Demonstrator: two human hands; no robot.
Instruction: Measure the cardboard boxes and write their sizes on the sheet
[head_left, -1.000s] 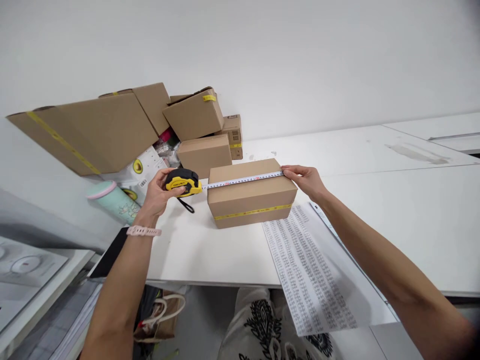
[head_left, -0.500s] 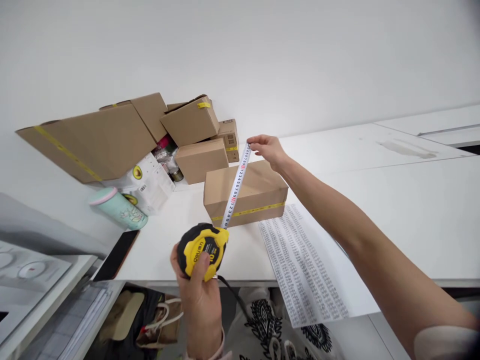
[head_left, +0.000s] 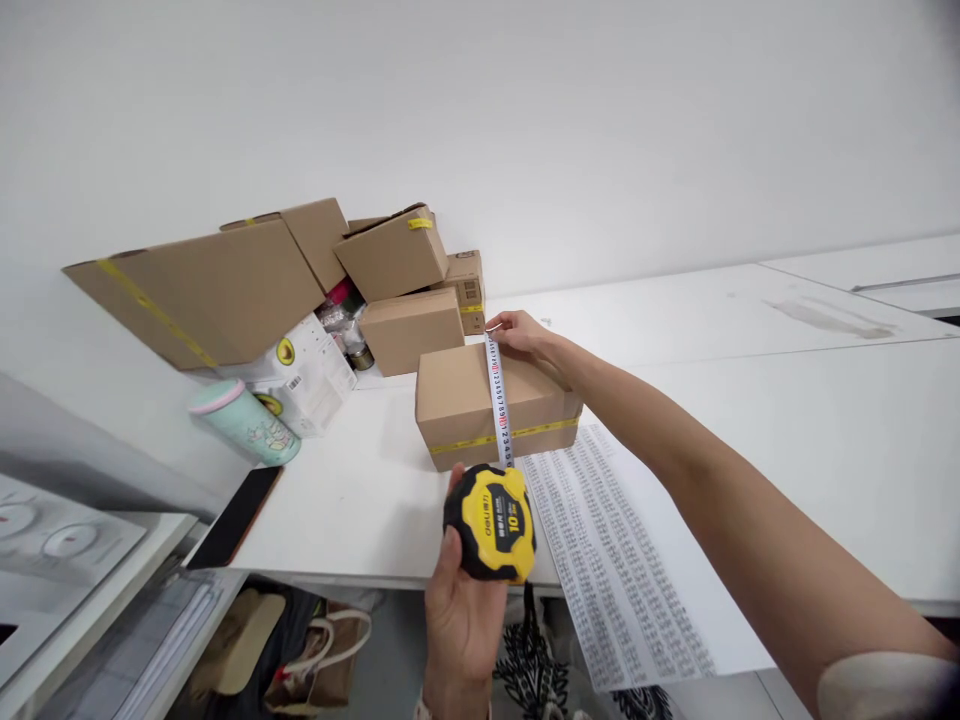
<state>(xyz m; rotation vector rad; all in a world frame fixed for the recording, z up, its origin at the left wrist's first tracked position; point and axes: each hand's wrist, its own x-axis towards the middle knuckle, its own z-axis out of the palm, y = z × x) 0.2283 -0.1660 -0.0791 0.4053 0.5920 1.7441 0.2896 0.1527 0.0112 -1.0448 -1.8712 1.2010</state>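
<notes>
A closed cardboard box [head_left: 457, 395] with a yellow tape band lies on the white table [head_left: 352, 510]. My left hand [head_left: 463, 610] is closed round the yellow and black case of a tape measure [head_left: 491, 522], in front of the box near the table's front edge. From the case the white blade [head_left: 499, 405] runs away from me across the box's top, front to back. At the box's far edge, my right hand [head_left: 517, 332] pinches the end of the blade.
Printed sheets [head_left: 607, 550] lie right of the box and overhang the front edge. More cardboard boxes [head_left: 411, 330] are stacked at the back left, beside a mint tumbler [head_left: 247, 420] and a black flat object [head_left: 238, 515]. A paper bag [head_left: 322, 660] stands below the table.
The blade has turned from lying along the box's length to crossing its width. My left hand moved from the box's left side to its front; my right hand moved to the far edge.
</notes>
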